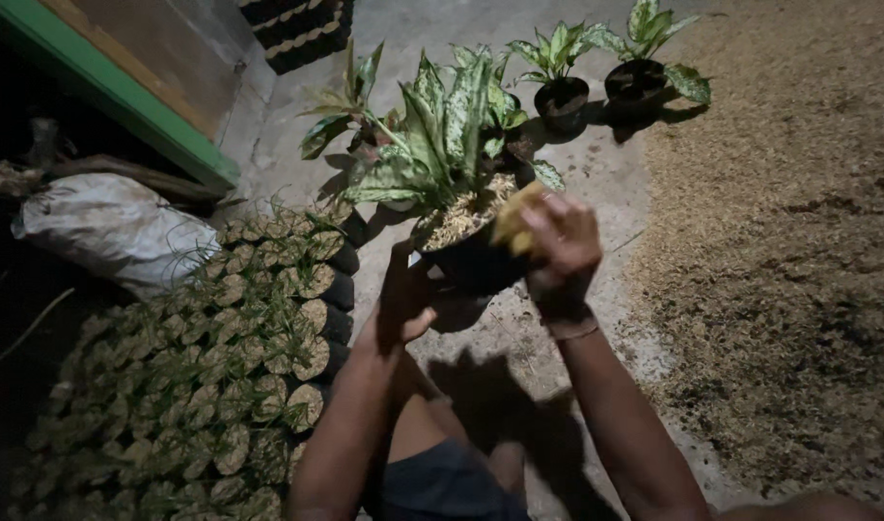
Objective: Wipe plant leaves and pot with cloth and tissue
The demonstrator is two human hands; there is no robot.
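A person's left hand (pixel 403 304) grips the black pot (pixel 471 256) of a leafy plant (pixel 442 135) while the right hand (pixel 558 241) presses husk filling into it; two potted plants (pixel 596 77) stand finished behind the pot.

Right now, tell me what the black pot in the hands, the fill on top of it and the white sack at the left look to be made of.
Black pot: likely thin plastic; dark, smooth, matte wall.
Fill: pale, coarse flakes, husk-like, much like the loose heap to the right.
White sack: probably woven plastic; crumpled with a dull sheen, though the weave is too dim to confirm.
Left hand steadies the pot; right hand is at its rim.
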